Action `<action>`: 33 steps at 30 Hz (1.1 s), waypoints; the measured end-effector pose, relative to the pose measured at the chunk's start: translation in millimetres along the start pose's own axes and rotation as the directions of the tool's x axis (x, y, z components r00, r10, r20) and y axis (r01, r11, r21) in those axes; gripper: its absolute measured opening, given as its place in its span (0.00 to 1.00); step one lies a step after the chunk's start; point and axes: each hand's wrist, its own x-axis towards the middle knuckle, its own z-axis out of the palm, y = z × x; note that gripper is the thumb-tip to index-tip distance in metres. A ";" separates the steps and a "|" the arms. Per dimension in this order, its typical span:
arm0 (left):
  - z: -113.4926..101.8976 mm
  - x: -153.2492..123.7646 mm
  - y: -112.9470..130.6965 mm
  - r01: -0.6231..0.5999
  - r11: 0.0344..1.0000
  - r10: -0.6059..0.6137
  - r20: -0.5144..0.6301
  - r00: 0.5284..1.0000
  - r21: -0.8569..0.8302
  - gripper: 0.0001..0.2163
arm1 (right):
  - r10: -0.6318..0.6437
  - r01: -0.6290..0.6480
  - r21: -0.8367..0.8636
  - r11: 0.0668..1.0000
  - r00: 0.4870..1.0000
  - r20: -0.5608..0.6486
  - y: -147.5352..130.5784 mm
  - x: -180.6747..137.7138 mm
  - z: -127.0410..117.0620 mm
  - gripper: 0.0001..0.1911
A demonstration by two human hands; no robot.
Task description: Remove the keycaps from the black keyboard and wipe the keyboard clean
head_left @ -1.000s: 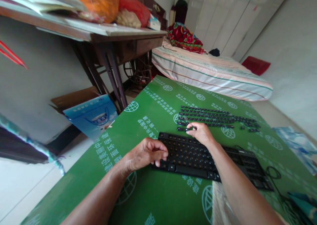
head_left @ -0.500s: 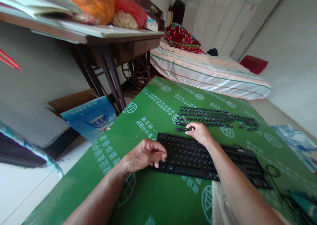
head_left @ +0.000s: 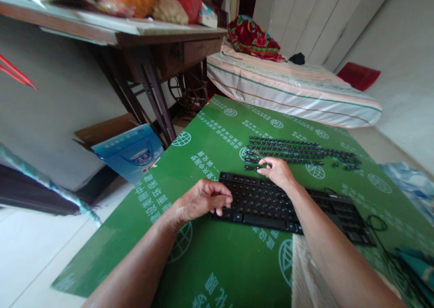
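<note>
Keyboard, black and with most of its keys stripped off, lies at the centre and right of centre of the frame, partly hidden by the right forearm. It sits on a green table printed with pale globes and lettering. Nearest, at the bottom edge right of centre, a pale cloth hangs under the right forearm, and a teal item lies in the lower right corner. The left hand is curled over the keyboard's left end, thumb against the fingers; whether something small is between them I cannot tell. At the keyboard's right end, a dark cable loops on the table.

Just beyond the keyboard's back edge, the right hand pinches a thin tool at the near left of the loose keycaps. These stand in rows right of centre, with a looser cluster at their right end.

Farther off, left of the table, a blue bag stands beside cardboard on the floor. Above it, in the upper left, is a wooden desk bearing orange and red plastic bags. At the upper right a bed with a striped sheet carries a red flowered blanket; pale wardrobe doors rise behind it.
</note>
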 end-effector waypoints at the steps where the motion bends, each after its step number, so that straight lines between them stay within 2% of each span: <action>1: 0.1 0.1 0.0 -0.004 1.000 0.004 -0.004 1.000 0.002 0.11 | -0.018 0.018 -0.002 1.000 0.999 -0.038 -3.6 -2.1 -2.9 0.14; 5: 0.6 -0.1 1.2 -0.022 1.000 0.022 -0.011 1.000 0.012 0.10 | -0.148 0.159 0.029 0.987 0.963 -0.227 -28.1 -21.3 -19.2 0.19; 8: 2.4 -1.1 2.8 -0.028 0.999 0.029 -0.018 0.999 0.024 0.09 | -0.254 0.286 0.083 0.955 0.927 -0.274 -48.8 -47.3 -25.0 0.21; 10: 4.4 -1.5 3.9 -0.034 0.999 0.034 -0.026 0.999 0.030 0.09 | -0.284 0.319 0.080 0.945 0.915 -0.286 -59.3 -67.2 -21.2 0.21; 12: 6.3 -1.4 4.6 -0.037 0.999 0.038 -0.024 0.999 0.029 0.08 | -0.259 0.289 0.092 0.953 0.933 -0.250 -67.1 -85.7 -12.4 0.22; 16: 8.3 -0.3 3.0 -0.045 0.998 0.045 0.002 0.999 0.044 0.07 | -0.094 0.126 0.200 0.972 0.983 -0.160 -80.3 -110.3 7.5 0.20; 19: 8.7 0.3 -0.5 -0.037 0.994 0.035 0.025 0.999 0.103 0.06 | -0.023 0.033 0.276 0.961 0.999 -0.041 -88.7 -117.2 15.0 0.19; 22: 9.1 1.1 -3.9 -0.032 0.986 0.024 0.052 0.998 0.165 0.06 | 0.008 -0.020 0.280 0.960 0.999 0.043 -93.2 -118.3 16.9 0.19; 28: 9.4 1.8 -3.5 -0.100 0.944 0.079 0.078 0.994 0.316 0.05 | -0.007 0.008 0.113 0.994 1.000 -0.011 -94.2 -118.0 19.8 0.19; 33: 11.3 -0.1 2.2 -0.185 0.854 0.157 0.098 0.983 0.486 0.07 | -0.018 0.022 0.074 0.997 0.999 -0.048 -94.7 -119.2 21.6 0.19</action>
